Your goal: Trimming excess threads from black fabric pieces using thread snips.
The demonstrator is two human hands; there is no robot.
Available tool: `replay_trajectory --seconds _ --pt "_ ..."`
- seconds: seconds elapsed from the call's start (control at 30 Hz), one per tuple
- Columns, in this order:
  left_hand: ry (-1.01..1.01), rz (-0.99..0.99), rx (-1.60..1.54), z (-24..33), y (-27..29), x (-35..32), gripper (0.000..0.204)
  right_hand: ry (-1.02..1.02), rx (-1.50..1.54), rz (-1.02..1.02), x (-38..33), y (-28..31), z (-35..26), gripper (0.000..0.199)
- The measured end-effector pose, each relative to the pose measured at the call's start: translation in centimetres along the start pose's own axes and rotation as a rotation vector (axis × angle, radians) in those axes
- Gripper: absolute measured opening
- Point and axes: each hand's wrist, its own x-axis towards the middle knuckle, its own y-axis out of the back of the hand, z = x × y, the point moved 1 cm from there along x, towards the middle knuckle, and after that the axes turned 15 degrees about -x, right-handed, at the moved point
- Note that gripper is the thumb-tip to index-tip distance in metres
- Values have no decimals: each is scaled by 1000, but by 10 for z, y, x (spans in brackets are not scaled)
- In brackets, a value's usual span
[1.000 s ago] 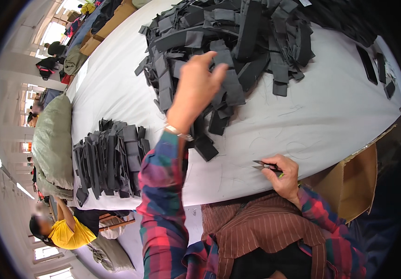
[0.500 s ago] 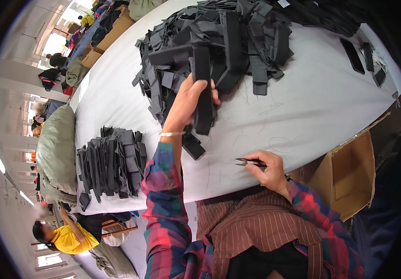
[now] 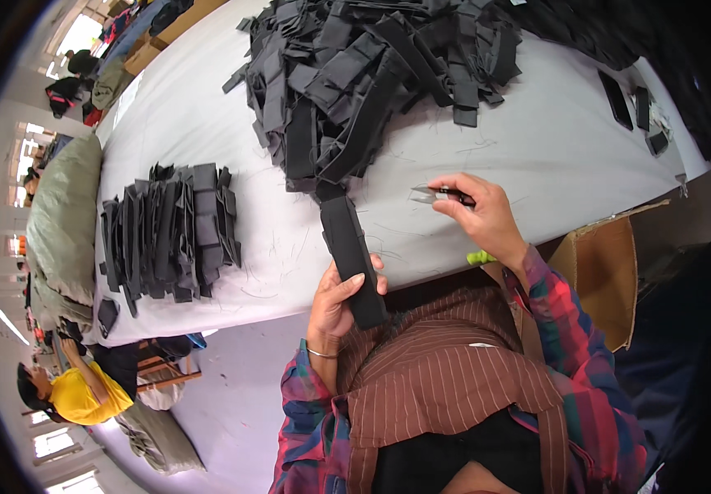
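My left hand [image 3: 343, 298] is closed around a flat black fabric strip [image 3: 354, 255] at the table's near edge, thumb on top. The strip's far end points up toward a large heap of black and grey fabric strips [image 3: 355, 74]. In my right hand [image 3: 483, 214] is a small pair of thread snips [image 3: 446, 195], held between thumb and fingers with the blades pointing left. The snips are apart from the strip, above the table. To the left lies a neat row of similar strips [image 3: 170, 235], stacked side by side.
Loose threads lie on the white-covered table [image 3: 290, 247]. A black phone [image 3: 615, 99] and small dark pieces are at the far right. An open cardboard box [image 3: 598, 280] stands right of me. Left are a stuffed sack [image 3: 63, 218] and a person in yellow [image 3: 84, 395].
My left hand has drawn a strip from the heap back toward me, to the table's near edge. My right hand, with the snips, has moved farther up over the table.
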Motion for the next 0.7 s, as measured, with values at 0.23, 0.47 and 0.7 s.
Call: replay_trajectory --seconds 0.23,0.47,0.7 --pt "-43 -34 -263 -10 18 -7 41 430 -405 95 33 -30 -24 23" --pt "8 -59 -388 -11 19 -5 54 597 -679 49 45 -47 -35 21" --pt "68 -77 -461 -12 23 -6 52 543 -743 73 48 -54 -25 18"
